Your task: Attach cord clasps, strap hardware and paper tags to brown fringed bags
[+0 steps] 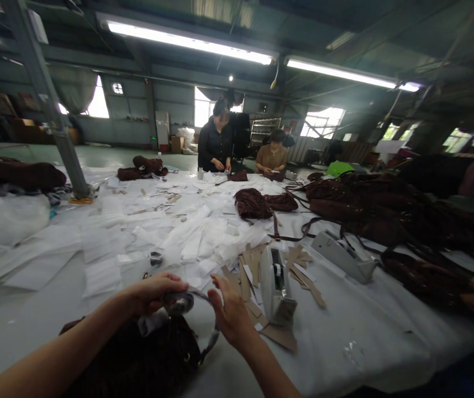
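Note:
A dark brown bag (pixel 154 359) lies on the table right in front of me. My left hand (pixel 152 293) is closed round a grey wrapped part (pixel 179 302) at the top of the bag. My right hand (pixel 231 312) pinches the other end of that grey wrap, where a thin grey strip runs down toward the bag. A white tape dispenser (pixel 277 287) stands just right of my right hand.
White paper sheets (pixel 170 232) and brown card strips (pixel 303 276) litter the white table (pixel 365 331). A second dispenser (pixel 342 255) lies further right. Brown bags (pixel 262 204) are piled in the middle and along the right. Two people work at the far end. A metal post (pixel 50 105) stands at left.

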A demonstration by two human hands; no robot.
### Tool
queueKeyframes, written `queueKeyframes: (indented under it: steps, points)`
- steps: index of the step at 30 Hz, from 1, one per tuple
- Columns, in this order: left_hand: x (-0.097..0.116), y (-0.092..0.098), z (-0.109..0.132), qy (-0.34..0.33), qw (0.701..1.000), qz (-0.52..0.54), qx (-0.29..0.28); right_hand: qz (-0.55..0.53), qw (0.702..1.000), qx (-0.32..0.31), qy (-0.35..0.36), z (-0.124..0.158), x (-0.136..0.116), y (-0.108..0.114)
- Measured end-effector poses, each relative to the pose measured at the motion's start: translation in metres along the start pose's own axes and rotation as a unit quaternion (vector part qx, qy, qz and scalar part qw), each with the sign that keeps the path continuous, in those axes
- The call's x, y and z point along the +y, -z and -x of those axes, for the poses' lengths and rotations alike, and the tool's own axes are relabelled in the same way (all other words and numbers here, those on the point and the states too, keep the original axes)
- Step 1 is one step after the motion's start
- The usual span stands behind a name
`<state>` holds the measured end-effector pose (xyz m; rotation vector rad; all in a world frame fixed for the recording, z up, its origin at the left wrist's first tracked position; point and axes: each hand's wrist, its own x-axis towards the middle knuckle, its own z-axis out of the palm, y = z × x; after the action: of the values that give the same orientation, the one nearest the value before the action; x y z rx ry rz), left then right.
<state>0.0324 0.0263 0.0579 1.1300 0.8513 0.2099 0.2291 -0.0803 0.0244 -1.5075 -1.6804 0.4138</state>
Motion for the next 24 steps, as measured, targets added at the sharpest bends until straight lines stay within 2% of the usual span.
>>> queueKeyframes:
  steps: [3, 6, 9, 12, 16, 20, 24]
  points:
    - [-0.002, -0.009, 0.005, -0.020, 0.999, 0.006, -0.034, -0.008, 0.997, -0.011, 0.072, -0.006, -0.024, -0.007]
    - [-0.009, -0.013, 0.010, -0.039, 0.997, 0.042, -0.054, -0.021, 0.999, -0.005, 0.049, -0.006, -0.033, -0.020]
    - [-0.022, -0.012, 0.011, -0.042, 0.993, 0.090, -0.068, 0.021, 0.999, 0.024, 0.037, 0.000, -0.027, -0.033]
    - [-0.036, -0.006, 0.010, -0.048, 0.988, 0.127, -0.069, 0.047, 0.998, 0.014, 0.044, 0.009, -0.009, -0.040]
    - [-0.055, 0.010, 0.008, 0.000, 0.977, 0.209, -0.052, 0.092, 0.993, 0.063, -0.049, 0.011, 0.030, -0.026]
    - [-0.079, 0.029, 0.007, 0.030, 0.950, 0.305, -0.057, 0.155, 0.975, 0.089, -0.133, -0.005, 0.074, -0.003]
    - [-0.094, 0.037, 0.011, 0.022, 0.931, 0.362, -0.034, 0.193, 0.967, 0.054, -0.156, -0.024, 0.098, -0.004]
